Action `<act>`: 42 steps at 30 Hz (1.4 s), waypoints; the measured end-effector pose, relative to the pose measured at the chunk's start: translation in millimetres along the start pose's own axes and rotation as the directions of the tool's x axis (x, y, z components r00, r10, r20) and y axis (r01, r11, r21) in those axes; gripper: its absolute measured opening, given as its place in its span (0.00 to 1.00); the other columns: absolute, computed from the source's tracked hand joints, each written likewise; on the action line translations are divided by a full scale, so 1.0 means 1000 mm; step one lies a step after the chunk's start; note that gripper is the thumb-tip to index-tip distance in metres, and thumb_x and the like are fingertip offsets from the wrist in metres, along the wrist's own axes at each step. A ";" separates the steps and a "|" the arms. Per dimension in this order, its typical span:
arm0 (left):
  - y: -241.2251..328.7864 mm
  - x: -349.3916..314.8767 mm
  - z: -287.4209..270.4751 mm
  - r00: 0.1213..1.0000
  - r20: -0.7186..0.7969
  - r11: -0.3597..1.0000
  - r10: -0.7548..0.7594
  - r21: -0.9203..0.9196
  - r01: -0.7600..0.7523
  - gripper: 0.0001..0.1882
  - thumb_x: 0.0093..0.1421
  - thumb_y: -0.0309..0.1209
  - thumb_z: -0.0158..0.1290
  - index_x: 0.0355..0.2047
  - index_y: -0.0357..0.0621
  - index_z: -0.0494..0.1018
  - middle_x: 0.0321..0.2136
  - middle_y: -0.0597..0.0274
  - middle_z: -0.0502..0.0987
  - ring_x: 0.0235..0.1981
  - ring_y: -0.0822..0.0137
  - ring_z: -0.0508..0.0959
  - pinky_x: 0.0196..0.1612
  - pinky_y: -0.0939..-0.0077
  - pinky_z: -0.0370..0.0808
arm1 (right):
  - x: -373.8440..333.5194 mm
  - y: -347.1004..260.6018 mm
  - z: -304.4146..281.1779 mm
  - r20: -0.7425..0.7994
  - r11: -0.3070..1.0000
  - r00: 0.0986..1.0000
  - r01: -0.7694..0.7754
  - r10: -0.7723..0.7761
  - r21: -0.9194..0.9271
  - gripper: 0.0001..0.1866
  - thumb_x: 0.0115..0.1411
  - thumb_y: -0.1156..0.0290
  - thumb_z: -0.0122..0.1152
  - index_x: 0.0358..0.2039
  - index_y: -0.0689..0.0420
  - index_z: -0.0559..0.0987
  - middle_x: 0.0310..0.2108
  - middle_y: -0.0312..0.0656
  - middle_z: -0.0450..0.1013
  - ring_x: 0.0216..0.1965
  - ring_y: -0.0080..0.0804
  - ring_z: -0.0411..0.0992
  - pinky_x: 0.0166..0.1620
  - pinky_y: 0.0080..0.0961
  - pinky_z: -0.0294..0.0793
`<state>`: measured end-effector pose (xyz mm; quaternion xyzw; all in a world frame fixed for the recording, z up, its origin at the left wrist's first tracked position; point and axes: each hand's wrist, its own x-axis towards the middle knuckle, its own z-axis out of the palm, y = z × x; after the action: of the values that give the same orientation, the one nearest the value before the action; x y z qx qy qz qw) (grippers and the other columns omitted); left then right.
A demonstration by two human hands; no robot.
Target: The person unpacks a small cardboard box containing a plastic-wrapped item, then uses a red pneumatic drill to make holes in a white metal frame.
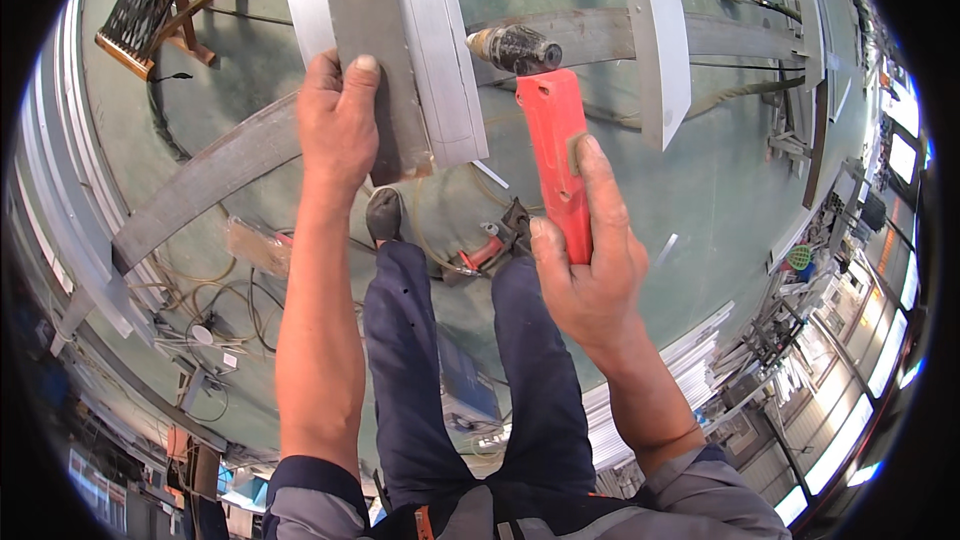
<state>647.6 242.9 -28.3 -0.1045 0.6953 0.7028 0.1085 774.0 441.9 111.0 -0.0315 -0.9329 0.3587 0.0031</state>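
- Left hand, fingers curled, clasps a grey plate beneath its thumb.
- Right hand wraps a red tool, dark head beyond the fingers.
- Apparently positioning; next move likely needs steady alignment.

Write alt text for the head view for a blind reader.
A person's left hand grips a flat grey plate over a pale metal profile, while the right hand holds a red tool with a dark head. A folding stool is at upper left on the green floor.
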 end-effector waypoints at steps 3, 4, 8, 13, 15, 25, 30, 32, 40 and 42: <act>-0.001 -0.006 0.007 1.000 0.030 0.999 0.002 -0.047 -0.001 0.17 0.74 0.36 0.52 0.50 0.32 0.73 0.40 0.64 0.79 0.40 0.76 0.74 0.46 0.80 0.73 | 0.006 -0.003 0.001 0.000 0.999 0.999 -0.042 0.042 0.022 0.39 0.57 0.84 0.64 0.69 0.69 0.61 0.66 0.58 0.67 0.60 0.49 0.74 0.58 0.34 0.75; 0.000 -0.006 0.009 1.000 0.022 1.000 0.011 -0.023 -0.010 0.16 0.74 0.36 0.52 0.50 0.32 0.73 0.41 0.63 0.79 0.41 0.76 0.74 0.47 0.79 0.73 | 0.007 -0.003 0.002 -0.007 0.999 0.999 -0.041 0.041 0.020 0.39 0.57 0.84 0.64 0.69 0.68 0.61 0.65 0.58 0.67 0.60 0.50 0.74 0.58 0.34 0.75; -0.001 -0.005 0.008 1.000 0.025 1.000 -0.004 -0.013 0.004 0.17 0.74 0.37 0.52 0.50 0.32 0.72 0.42 0.62 0.78 0.41 0.75 0.74 0.48 0.78 0.73 | 0.013 -0.003 0.005 -0.018 0.998 0.998 -0.059 0.060 0.031 0.39 0.57 0.85 0.63 0.69 0.68 0.62 0.65 0.57 0.68 0.60 0.49 0.74 0.59 0.34 0.75; -0.006 -0.005 0.009 0.999 0.019 0.999 0.035 -0.022 -0.035 0.17 0.74 0.36 0.52 0.50 0.32 0.70 0.43 0.61 0.78 0.42 0.75 0.75 0.49 0.78 0.73 | 0.021 -0.001 0.013 -0.031 0.996 0.998 -0.059 0.061 0.070 0.38 0.57 0.85 0.64 0.68 0.68 0.64 0.65 0.57 0.69 0.61 0.50 0.74 0.59 0.35 0.74; -0.004 -0.005 0.010 1.000 0.002 0.999 0.020 -0.033 -0.020 0.15 0.73 0.34 0.52 0.48 0.31 0.70 0.41 0.60 0.77 0.41 0.74 0.73 0.47 0.77 0.73 | 0.023 -0.001 0.014 -0.028 0.994 0.997 -0.067 0.070 0.086 0.37 0.57 0.85 0.63 0.68 0.68 0.64 0.64 0.58 0.69 0.61 0.50 0.74 0.60 0.35 0.74; 0.000 -0.006 0.012 1.000 -0.010 0.999 -0.007 -0.043 0.006 0.15 0.72 0.34 0.53 0.48 0.30 0.70 0.39 0.61 0.77 0.40 0.74 0.73 0.46 0.77 0.72 | 0.045 -0.003 0.018 -0.021 0.993 1.000 -0.013 0.016 0.120 0.36 0.58 0.85 0.62 0.68 0.68 0.64 0.65 0.58 0.68 0.62 0.50 0.73 0.60 0.36 0.74; 0.000 -0.005 0.013 1.000 -0.014 0.998 -0.003 -0.061 0.002 0.16 0.72 0.34 0.54 0.48 0.30 0.70 0.39 0.61 0.77 0.40 0.74 0.73 0.46 0.76 0.72 | 0.051 -0.001 0.023 -0.039 0.992 0.999 0.015 -0.010 0.129 0.36 0.58 0.85 0.62 0.68 0.68 0.64 0.65 0.58 0.68 0.62 0.50 0.73 0.60 0.35 0.74; -0.001 -0.004 0.012 1.000 -0.012 0.998 -0.001 -0.066 0.001 0.17 0.72 0.34 0.55 0.49 0.30 0.70 0.39 0.61 0.77 0.40 0.74 0.73 0.46 0.76 0.72 | 0.055 -0.002 0.023 -0.021 0.990 1.000 0.002 0.001 0.142 0.36 0.58 0.86 0.62 0.68 0.68 0.65 0.64 0.58 0.69 0.62 0.50 0.73 0.60 0.35 0.74; -0.004 -0.005 0.011 1.000 0.001 1.000 0.027 -0.010 -0.027 0.14 0.73 0.31 0.51 0.50 0.31 0.70 0.42 0.60 0.79 0.42 0.75 0.76 0.48 0.77 0.74 | 0.069 -0.006 0.027 0.001 0.996 0.999 -0.038 0.038 0.080 0.37 0.56 0.86 0.63 0.68 0.65 0.67 0.62 0.55 0.73 0.59 0.49 0.76 0.58 0.35 0.76; -0.004 -0.005 0.011 1.000 -0.004 1.000 0.028 -0.001 -0.028 0.14 0.73 0.31 0.51 0.50 0.31 0.70 0.42 0.60 0.79 0.41 0.75 0.76 0.48 0.78 0.74 | 0.071 -0.007 0.029 -0.003 0.996 0.999 -0.038 0.038 0.078 0.37 0.56 0.86 0.63 0.68 0.64 0.67 0.61 0.54 0.73 0.59 0.50 0.76 0.58 0.35 0.77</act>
<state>653.5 254.0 -30.2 -0.0963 0.6966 0.7043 0.0970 702.2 422.1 93.1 -0.0500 -0.9175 0.3945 -0.0003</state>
